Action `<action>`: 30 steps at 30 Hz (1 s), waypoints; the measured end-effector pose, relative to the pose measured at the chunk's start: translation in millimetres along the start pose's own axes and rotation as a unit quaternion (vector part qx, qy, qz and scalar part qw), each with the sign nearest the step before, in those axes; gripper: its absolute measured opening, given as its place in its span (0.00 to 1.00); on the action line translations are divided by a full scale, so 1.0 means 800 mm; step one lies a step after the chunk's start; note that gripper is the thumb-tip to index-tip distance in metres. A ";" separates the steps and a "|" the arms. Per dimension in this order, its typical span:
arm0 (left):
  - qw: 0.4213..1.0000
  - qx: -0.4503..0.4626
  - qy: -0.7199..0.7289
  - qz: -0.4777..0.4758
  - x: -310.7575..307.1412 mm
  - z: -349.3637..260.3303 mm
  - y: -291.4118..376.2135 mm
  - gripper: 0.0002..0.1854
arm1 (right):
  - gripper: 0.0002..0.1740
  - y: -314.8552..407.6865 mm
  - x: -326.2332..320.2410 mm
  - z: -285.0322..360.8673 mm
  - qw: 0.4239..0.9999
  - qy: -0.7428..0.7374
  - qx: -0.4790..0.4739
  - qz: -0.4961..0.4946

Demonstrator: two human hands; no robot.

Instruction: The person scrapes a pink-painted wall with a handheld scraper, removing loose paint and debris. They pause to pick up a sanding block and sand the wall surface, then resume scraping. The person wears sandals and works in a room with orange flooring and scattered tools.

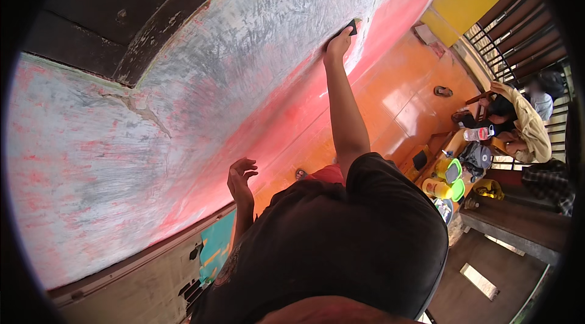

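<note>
A wall (pixel 183 109) with worn white, grey and pink-red paint fills the left and upper part of the view. My right hand (pixel 339 44), at the end of my outstretched arm, holds a small dark, flat piece (pixel 352 27), perhaps sandpaper, against the wall where grey-white meets pink. A narrow pale streak runs beside it. My left hand (pixel 241 176) hangs in front of the lower pink part of the wall, its fingers loosely curled and apart, with nothing seen in it. A crack with bare plaster (pixel 141 111) lies further left on the wall.
Dark wooden frame (pixel 169 18) borders the wall at the upper left. On the right, a wooden bench (pixel 450 148) bears a plastic bottle (pixel 477 134), yellow containers with green lids and a cap. People sit beyond it by a barred railing. A sandal (pixel 442 91) lies on the orange tiled floor (pixel 388 82).
</note>
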State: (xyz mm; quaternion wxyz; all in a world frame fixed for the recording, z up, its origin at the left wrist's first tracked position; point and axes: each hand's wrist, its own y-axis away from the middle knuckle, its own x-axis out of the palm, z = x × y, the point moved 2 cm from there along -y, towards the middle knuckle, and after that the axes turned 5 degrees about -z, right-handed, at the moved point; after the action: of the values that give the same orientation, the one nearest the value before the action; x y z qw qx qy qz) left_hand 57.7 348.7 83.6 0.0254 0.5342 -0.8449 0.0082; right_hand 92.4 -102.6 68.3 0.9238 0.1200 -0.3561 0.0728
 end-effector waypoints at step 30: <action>0.997 0.014 0.039 -0.065 -0.001 -0.015 -0.012 0.33 | 0.37 0.053 0.006 -0.022 0.964 0.216 -0.156 0.005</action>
State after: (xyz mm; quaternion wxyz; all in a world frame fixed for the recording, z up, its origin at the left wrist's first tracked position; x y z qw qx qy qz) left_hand 66.8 345.7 95.4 0.0512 0.5878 -0.8064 0.0393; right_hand 98.3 -56.4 66.2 0.9856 -0.0465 -0.1560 0.0455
